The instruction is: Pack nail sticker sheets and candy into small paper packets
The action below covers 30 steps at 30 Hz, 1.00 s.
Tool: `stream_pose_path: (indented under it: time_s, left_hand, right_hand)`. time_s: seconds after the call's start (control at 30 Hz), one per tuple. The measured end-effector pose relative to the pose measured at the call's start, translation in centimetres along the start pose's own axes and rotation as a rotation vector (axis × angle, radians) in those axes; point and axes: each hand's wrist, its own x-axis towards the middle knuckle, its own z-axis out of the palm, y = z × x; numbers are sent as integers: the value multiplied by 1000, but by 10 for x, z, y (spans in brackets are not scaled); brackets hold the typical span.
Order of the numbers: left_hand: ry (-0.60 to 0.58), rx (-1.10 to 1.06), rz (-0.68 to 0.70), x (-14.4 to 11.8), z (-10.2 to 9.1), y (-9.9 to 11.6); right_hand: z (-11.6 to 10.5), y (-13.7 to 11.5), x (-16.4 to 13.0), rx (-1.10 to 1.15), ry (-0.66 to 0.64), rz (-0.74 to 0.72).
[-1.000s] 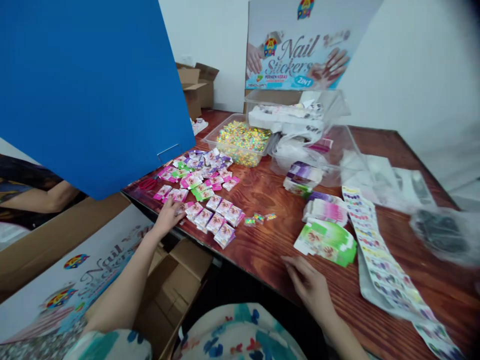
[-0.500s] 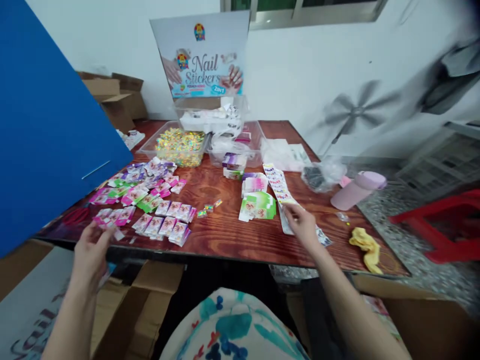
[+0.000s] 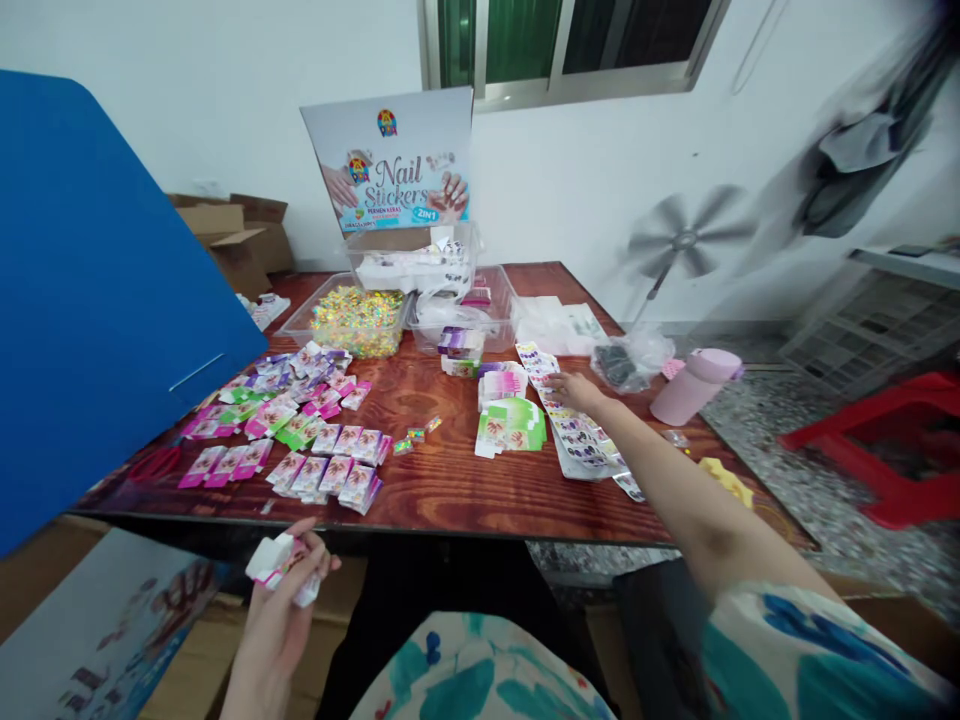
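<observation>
My left hand (image 3: 289, 590), in front of the table's near edge, is closed around a small white-and-pink box (image 3: 270, 560); a white flap sticks up from it. Over the long nail sticker sheets (image 3: 589, 445), my right hand (image 3: 577, 390) reaches with its fingers extended, the fingertips at the sheets' upper part. Just left of the sheets lie flat green cartons (image 3: 514, 425) and pink ones (image 3: 502, 385). Filled small boxes (image 3: 337, 475) stand in rows on the left, with a row of pink boxes (image 3: 225, 465) beside them. A few shiny small packets (image 3: 415, 435) lie mid-table.
Clear bins stand at the back, one holding shiny packets (image 3: 356, 320), below a Nail Stickers display box (image 3: 397, 165). A blue panel (image 3: 112, 300) rises at left. On the right are a pink bottle (image 3: 694, 385), yellow cloth (image 3: 727, 480) and red stool (image 3: 885, 450).
My left hand has moved right and toward me, off the row of pink boxes, with a small box in it. My right hand has slid farther up the sticker sheets. The view has tilted up.
</observation>
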Motion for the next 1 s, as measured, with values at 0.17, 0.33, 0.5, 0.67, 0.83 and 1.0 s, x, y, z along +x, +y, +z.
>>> stream_pose_path:
  time_s: [0.17,0.33,0.5,0.67,0.83,1.0]
  left_hand:
    - [-30,54,-2,-5,12,7]
    - [-160,134,50,-17,39,20]
    - [-435,313,159,-29,97,32]
    - [-643,357,138,-25,138,24]
    - [-531,266,23,-20,114,0]
    - [-450,208,-6,-20,92,-5]
  right_hand:
    - [-12,-9,-14,139,127,60]
    - [-57,-36,-41,280,312,110]
    - [-100,-118,-79,649,183,-107]
    - [-92,-206,-99,1058,-38,-238]
    - [-51,-244,-106,858,250,-323]
    - [-34,-260,-125,823,168,-494]
